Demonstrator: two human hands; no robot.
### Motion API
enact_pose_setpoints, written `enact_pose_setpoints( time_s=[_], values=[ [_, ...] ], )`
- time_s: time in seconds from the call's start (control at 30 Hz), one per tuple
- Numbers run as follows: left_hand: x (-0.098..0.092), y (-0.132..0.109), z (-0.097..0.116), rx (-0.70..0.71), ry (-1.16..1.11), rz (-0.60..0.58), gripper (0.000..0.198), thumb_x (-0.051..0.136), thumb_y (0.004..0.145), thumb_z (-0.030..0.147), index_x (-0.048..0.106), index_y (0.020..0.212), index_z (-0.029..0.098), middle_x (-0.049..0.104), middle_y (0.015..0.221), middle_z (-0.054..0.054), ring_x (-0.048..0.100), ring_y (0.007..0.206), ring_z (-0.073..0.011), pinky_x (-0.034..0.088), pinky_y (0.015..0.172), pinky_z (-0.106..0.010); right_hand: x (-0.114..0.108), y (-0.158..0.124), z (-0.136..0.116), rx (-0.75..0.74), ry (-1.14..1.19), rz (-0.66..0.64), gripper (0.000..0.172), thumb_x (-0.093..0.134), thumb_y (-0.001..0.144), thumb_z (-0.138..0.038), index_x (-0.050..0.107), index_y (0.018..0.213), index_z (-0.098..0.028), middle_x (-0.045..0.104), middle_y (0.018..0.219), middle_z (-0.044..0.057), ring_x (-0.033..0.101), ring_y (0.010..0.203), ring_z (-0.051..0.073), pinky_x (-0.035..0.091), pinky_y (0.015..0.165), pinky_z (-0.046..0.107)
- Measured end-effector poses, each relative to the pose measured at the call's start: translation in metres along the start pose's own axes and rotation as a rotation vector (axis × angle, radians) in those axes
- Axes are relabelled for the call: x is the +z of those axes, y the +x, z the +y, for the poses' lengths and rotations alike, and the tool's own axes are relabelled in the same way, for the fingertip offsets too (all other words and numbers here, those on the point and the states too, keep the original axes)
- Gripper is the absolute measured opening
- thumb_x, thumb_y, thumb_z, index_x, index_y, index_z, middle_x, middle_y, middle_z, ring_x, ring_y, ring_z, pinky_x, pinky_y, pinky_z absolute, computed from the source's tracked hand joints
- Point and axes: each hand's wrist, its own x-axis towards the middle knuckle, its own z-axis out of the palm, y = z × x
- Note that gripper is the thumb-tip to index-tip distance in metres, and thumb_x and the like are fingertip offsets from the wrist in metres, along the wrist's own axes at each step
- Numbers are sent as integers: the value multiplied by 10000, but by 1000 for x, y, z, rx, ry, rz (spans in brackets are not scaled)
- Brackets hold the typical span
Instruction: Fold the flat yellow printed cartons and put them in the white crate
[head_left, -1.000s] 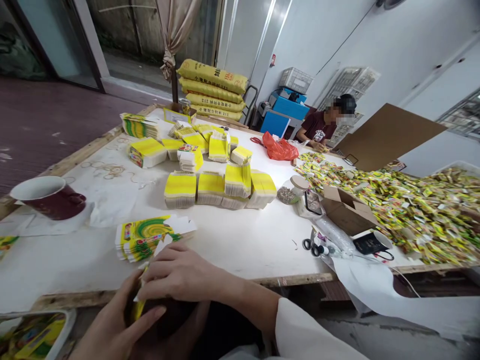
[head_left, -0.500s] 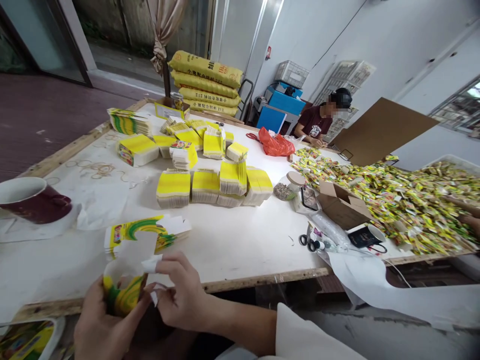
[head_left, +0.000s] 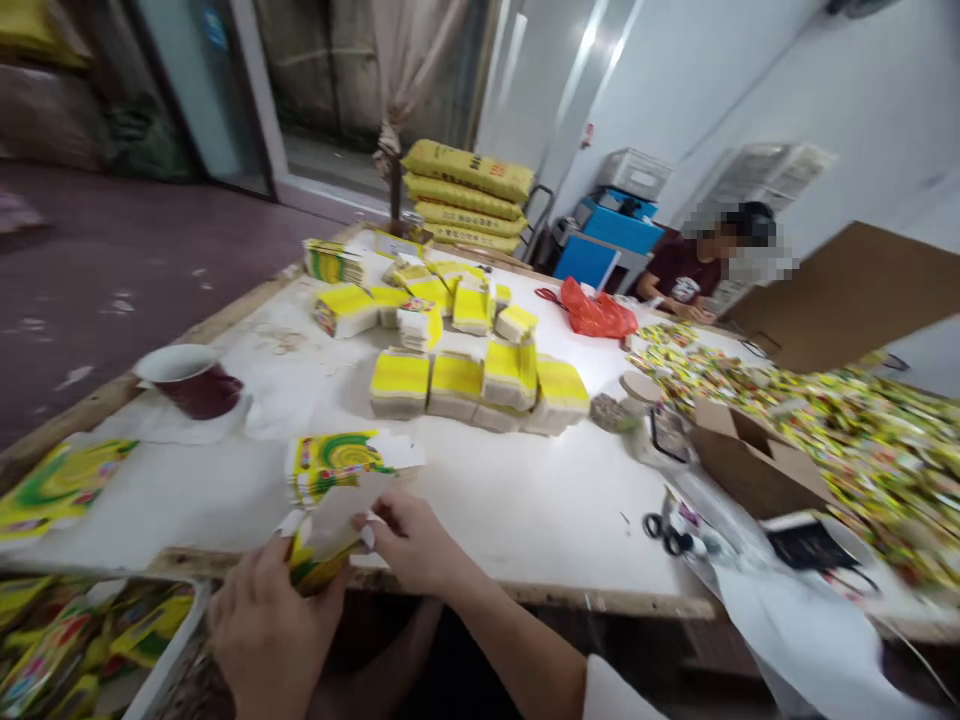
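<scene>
My left hand (head_left: 270, 625) is wrapped around a small yellow and green printed carton (head_left: 322, 555) near the table's front edge. Its pale inner side shows at the top. My right hand (head_left: 416, 545) is closed, thumb and fingers pinching the carton's right white flap. Just beyond my hands lies a pile of flat cartons (head_left: 334, 462) with the same print, white tabs pointing right. How far the carton is folded is hard to make out behind the fingers.
Bundles of yellow-edged cartons (head_left: 401, 378) stand mid-table. A maroon mug (head_left: 206, 388) is at left, above a white tub (head_left: 196, 610) of printed packets. Scissors (head_left: 667, 535), an open cardboard box (head_left: 750, 455) and heaped packets (head_left: 885, 450) lie right. Another person (head_left: 686, 270) sits across the table.
The view has swung left, bringing the tub and a flat yellow sheet further into sight. My right hand has moved from the carton's raised white tabs to its right flap; my left keeps hold.
</scene>
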Motion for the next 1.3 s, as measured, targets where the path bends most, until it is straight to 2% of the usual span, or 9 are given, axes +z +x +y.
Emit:
enact_pose_setpoints(
  time_s=[0.1,0.2,0.3,0.5,0.6,0.77,0.87,1.07,1.3],
  values=[
    [5,-6,-4,277,286,107,386,728,759,410,616,1061,197,670,895,-104,613,822,-291,426,784,-387,7,-4,17,231,504,-145,455,764,728,-577,500,805,-214,557,682,-61,519,564,88,444,556,224],
    [10,-6,-2,395,356,125,387,664,804,305,592,1168,193,695,931,-112,644,845,-293,457,796,-385,10,-6,31,399,779,-218,528,867,622,-548,495,801,-218,552,657,-65,519,542,79,454,550,212],
    [10,-5,-2,377,337,109,467,640,797,250,564,1251,173,707,984,-133,666,890,-316,489,806,-402,8,-4,36,365,692,-223,474,841,684,-551,523,801,-220,571,685,-50,515,557,85,450,557,220],
    [2,0,2,237,164,-121,573,742,762,326,583,1305,233,735,1064,-108,710,897,-305,561,769,-388,-13,10,25,-29,177,-56,583,771,650,-737,671,891,-216,677,792,22,613,770,192,515,738,331],
    [-2,-2,14,235,58,-232,611,744,764,329,539,1331,228,730,1154,-111,725,972,-290,593,824,-379,-13,11,17,129,290,-30,572,794,644,-704,710,893,-196,746,849,56,657,793,229,533,749,358],
    [-4,-9,27,180,24,-246,661,698,787,276,396,1372,210,718,1171,-118,734,994,-264,608,851,-355,20,1,24,423,740,-64,511,850,630,-601,746,932,-202,780,897,48,711,813,236,571,755,353],
    [-4,-10,26,129,39,-260,712,708,778,289,344,1383,196,716,1156,-136,740,990,-281,618,829,-374,32,-2,35,380,834,-125,572,781,666,-696,753,955,-203,782,937,75,727,916,280,580,839,403],
    [-3,-5,30,-9,-20,-234,598,690,794,325,390,1296,201,716,1079,-109,741,946,-278,614,784,-385,18,-5,34,70,712,-11,596,732,727,-714,700,1143,-289,740,1191,51,687,1094,264,557,936,393],
    [-4,-7,33,66,-33,-475,524,639,751,197,409,1218,251,670,1144,-95,712,991,-279,582,827,-389,24,-6,17,171,550,25,719,822,685,-598,650,1280,-234,777,1030,96,717,1028,310,563,948,474]
  ],
)
